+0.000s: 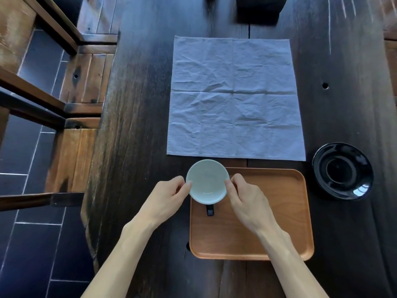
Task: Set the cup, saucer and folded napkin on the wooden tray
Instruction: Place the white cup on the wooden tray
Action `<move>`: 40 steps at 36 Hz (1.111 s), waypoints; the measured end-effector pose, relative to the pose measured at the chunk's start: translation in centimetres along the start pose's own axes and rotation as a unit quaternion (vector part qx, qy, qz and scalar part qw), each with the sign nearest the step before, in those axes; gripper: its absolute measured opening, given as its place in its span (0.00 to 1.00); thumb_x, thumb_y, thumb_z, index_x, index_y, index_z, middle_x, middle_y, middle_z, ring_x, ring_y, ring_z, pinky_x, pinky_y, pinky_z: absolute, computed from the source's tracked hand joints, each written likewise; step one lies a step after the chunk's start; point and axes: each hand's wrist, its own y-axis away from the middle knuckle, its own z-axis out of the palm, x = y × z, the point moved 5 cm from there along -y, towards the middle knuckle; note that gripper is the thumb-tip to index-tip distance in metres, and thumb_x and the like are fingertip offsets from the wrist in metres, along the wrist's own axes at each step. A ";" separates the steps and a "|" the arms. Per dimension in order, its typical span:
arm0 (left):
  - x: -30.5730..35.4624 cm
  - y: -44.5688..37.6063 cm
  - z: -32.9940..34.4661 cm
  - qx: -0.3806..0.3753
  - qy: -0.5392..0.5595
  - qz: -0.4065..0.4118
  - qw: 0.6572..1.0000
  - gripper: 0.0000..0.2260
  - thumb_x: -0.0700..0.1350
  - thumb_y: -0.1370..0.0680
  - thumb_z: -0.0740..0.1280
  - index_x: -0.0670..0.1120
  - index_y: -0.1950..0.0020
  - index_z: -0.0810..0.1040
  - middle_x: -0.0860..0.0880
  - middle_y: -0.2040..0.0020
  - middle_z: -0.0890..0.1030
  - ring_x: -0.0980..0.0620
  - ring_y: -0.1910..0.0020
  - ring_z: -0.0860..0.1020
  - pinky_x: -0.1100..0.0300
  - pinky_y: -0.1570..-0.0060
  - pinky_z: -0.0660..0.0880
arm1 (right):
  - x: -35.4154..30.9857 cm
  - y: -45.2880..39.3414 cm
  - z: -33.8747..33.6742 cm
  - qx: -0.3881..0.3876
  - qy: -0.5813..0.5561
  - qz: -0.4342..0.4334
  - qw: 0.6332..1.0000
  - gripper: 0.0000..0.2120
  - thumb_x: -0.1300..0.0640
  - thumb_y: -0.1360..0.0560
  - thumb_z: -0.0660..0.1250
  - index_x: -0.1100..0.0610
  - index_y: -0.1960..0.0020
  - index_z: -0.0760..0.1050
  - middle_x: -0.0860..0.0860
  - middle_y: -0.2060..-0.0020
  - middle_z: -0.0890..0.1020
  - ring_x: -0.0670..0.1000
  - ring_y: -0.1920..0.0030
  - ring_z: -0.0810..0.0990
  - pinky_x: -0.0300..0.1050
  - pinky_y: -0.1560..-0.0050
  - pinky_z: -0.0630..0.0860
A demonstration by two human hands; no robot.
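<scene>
A dark wooden table [137, 125] carries a creased pale blue napkin [234, 97], spread flat and unfolded. Nearer lies the wooden tray [257, 233], a glossy black saucer [342, 171] to its right. Left hand [165, 196] and right hand [247, 198] pinch the cup [207, 181], pale inside with a dark handle, over the tray's far left corner.
</scene>
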 end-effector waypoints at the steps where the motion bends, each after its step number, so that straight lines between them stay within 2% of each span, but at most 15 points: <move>1: 0.0 0.0 0.1 -0.008 -0.008 0.005 1.000 0.20 0.54 0.18 0.62 0.44 0.65 0.65 0.53 0.72 0.64 0.56 0.73 0.60 0.64 0.73 0.60 | -0.1 0.1 0.1 0.005 0.001 -0.004 1.000 0.14 0.44 0.16 0.51 0.50 0.55 0.64 0.46 0.73 0.73 0.48 0.71 0.73 0.45 0.69 0.66; 6: 0.3 -0.2 0.0 0.002 -0.027 0.022 0.999 0.19 0.52 0.18 0.61 0.45 0.65 0.64 0.54 0.73 0.64 0.56 0.73 0.61 0.62 0.71 0.60 | 0.0 0.5 0.7 0.010 -0.011 -0.002 1.000 0.15 0.44 0.16 0.50 0.52 0.56 0.63 0.47 0.74 0.72 0.51 0.71 0.73 0.48 0.68 0.65; 11: 0.2 -0.2 0.2 0.007 -0.022 0.016 1.000 0.18 0.52 0.17 0.60 0.46 0.65 0.64 0.54 0.72 0.65 0.55 0.72 0.61 0.58 0.69 0.62 | 0.0 0.7 0.9 0.003 -0.012 -0.001 1.000 0.15 0.44 0.16 0.49 0.50 0.57 0.60 0.47 0.75 0.70 0.50 0.74 0.69 0.48 0.69 0.65; 19: 0.2 0.3 0.5 0.015 -0.013 0.012 1.000 0.18 0.53 0.17 0.59 0.45 0.63 0.64 0.53 0.72 0.65 0.56 0.72 0.61 0.61 0.70 0.61 | -0.3 0.2 0.6 -0.004 -0.001 -0.003 1.000 0.14 0.44 0.16 0.48 0.50 0.55 0.61 0.46 0.74 0.72 0.48 0.73 0.71 0.45 0.70 0.63; 27: 0.0 0.3 0.7 0.025 -0.006 0.011 1.000 0.18 0.54 0.17 0.58 0.45 0.63 0.64 0.52 0.71 0.65 0.55 0.71 0.61 0.56 0.68 0.62 | -0.4 0.6 0.9 -0.009 -0.009 -0.005 1.000 0.14 0.44 0.16 0.47 0.50 0.56 0.59 0.47 0.74 0.71 0.49 0.74 0.68 0.46 0.70 0.63; 33: 0.1 0.3 0.6 0.015 -0.019 0.013 1.000 0.19 0.54 0.17 0.57 0.42 0.60 0.64 0.51 0.70 0.66 0.54 0.71 0.61 0.56 0.68 0.61 | -0.5 0.5 1.0 -0.007 0.004 -0.008 1.000 0.14 0.45 0.15 0.46 0.50 0.56 0.58 0.46 0.75 0.70 0.48 0.74 0.70 0.48 0.69 0.66; 37: 0.1 0.5 0.6 0.029 -0.019 0.013 0.999 0.18 0.54 0.17 0.58 0.44 0.62 0.64 0.52 0.71 0.66 0.54 0.71 0.62 0.55 0.68 0.62 | -0.3 0.4 0.8 -0.014 0.004 -0.006 1.000 0.14 0.45 0.15 0.47 0.50 0.57 0.58 0.47 0.74 0.70 0.48 0.73 0.70 0.44 0.70 0.64; 40: 0.2 0.7 0.6 0.048 -0.016 0.015 0.999 0.19 0.54 0.17 0.59 0.46 0.63 0.64 0.54 0.72 0.66 0.54 0.72 0.61 0.55 0.69 0.62 | -0.3 0.4 0.7 -0.015 -0.017 0.002 1.000 0.14 0.45 0.15 0.47 0.50 0.57 0.59 0.47 0.74 0.70 0.49 0.73 0.69 0.45 0.70 0.65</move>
